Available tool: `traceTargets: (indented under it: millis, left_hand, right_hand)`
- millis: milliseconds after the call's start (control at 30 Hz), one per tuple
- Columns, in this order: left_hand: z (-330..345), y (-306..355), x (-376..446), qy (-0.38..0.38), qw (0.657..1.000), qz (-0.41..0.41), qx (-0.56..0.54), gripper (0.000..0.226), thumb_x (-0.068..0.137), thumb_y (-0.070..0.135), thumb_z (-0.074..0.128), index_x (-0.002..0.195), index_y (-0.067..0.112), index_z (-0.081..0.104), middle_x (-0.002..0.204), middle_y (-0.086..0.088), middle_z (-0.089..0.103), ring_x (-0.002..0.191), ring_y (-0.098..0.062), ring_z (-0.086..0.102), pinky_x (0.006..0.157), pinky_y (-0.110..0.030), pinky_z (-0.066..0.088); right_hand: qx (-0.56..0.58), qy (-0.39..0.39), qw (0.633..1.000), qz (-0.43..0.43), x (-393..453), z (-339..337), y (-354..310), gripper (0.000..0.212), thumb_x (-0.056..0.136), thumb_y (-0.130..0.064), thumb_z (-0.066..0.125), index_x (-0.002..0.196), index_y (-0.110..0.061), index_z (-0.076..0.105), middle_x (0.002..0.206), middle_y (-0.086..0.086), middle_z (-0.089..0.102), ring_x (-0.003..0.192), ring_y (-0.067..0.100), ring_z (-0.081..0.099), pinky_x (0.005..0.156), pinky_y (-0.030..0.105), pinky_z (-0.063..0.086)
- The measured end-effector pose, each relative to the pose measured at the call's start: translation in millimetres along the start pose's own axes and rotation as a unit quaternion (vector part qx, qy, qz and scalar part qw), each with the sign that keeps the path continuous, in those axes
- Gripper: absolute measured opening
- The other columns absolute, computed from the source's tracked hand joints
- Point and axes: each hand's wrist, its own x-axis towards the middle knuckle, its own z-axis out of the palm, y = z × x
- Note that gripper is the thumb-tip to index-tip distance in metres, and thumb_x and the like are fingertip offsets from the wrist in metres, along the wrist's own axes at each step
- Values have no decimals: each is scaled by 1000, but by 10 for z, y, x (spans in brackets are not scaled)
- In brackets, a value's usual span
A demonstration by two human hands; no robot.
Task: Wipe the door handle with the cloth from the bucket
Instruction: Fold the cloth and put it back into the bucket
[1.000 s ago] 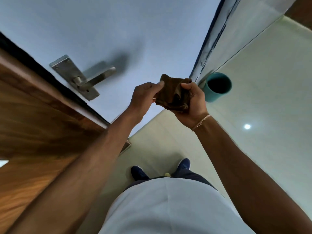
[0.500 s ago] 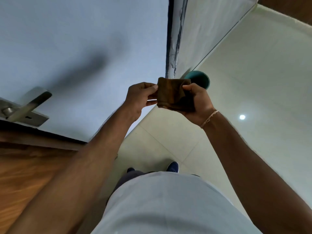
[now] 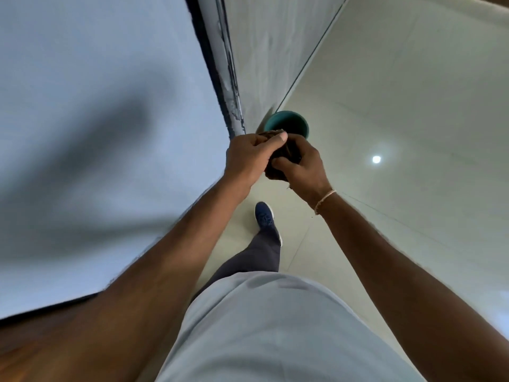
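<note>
1. The pale blue door (image 3: 91, 111) is filling the space to the left of the grip, and no handle is showing on it in this view, so the task's target is lying somewhere out of frame.
2. The tiled floor (image 3: 399, 111) is spreading out to the right of and beyond the grip, with one shoe (image 3: 264, 216) stepping forward just below the hands.
3. The teal bucket (image 3: 289, 125) is standing on the floor just past the grip, partly hidden behind the knuckles.
4. The left hand (image 3: 248, 158) is closing over the top of the cloth, thumb pressing along its upper edge.
5. The right hand (image 3: 303, 166) is curling around it from the other side, so both hands are clamping the same bundle between them.
6. The brown cloth (image 3: 287, 153) is sitting bunched inside that two-handed grip, only a dark sliver showing.

Judging progress: the cloth is already out of the bucket and in hand, apparently being folded or wrung; whether the handle has been wiped cannot be told from here.
</note>
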Motion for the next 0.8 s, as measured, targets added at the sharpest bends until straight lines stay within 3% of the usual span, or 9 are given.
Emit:
traceTargets:
  millis: [133,200,267,367,467,533,600,800]
  left_hand:
    - [181,145,632,-7,999,10,32,6,93,21,84,93,16,86,85,-2,83,82,-12,81,67,-23,62]
    - [281,285,962,-18,999,-7,31,8,95,12,78,93,14,85,83,-2,81,75,-7,78,64,-22,63]
    - [352,417,1261,-27,998,-18,45,11,96,12,74,94,13,84,85,-6,81,74,-10,77,62,-22,63]
    - [433,628,1634,-54,996,-7,70,13,96,12,71,93,13,84,90,-11,81,77,-12,74,65,-23,63]
    - [543,773,1935,-64,996,-14,61,19,94,15,73,79,20,81,75,-2,77,72,-13,72,67,-32,64]
    - [627,856,2101,-62,997,-27,43,23,95,24,78,74,17,80,69,3,74,69,-11,71,64,-28,59]
    - [714,874,2258,-51,997,-40,35,27,94,34,84,79,12,81,71,1,76,71,-12,73,61,-25,58]
    - [882,762,2630,5,995,-79,67,23,90,21,82,69,18,74,67,-4,72,59,-24,66,46,-25,47]
  right_hand:
    - [62,27,998,19,620,-253,-35,45,88,-17,55,127,-2,72,111,16,76,97,16,77,79,27,64]
    - [41,48,998,29,974,-367,-80,39,94,-18,54,122,-6,77,112,14,78,107,22,74,90,31,63]
    - [-16,72,997,25,1311,-466,-78,27,101,-14,61,121,-12,79,108,7,80,106,21,74,95,37,62]
    - [-71,97,993,15,1720,-588,-119,24,94,-18,80,118,-19,81,104,-2,83,101,14,78,95,40,65]
    - [-37,103,994,23,2008,-713,-183,23,92,-7,84,114,-14,81,100,-3,82,91,4,78,84,24,63]
    - [-14,99,995,31,2171,-810,-216,24,91,-3,84,114,-10,82,102,0,83,92,5,79,84,18,62]
    - [2,94,995,39,2319,-911,-225,22,90,-3,86,110,-11,83,102,2,84,94,9,80,88,22,63]
    - [-32,142,986,80,2747,-1279,-104,11,87,-17,89,97,-21,85,94,1,83,92,18,80,89,43,69]
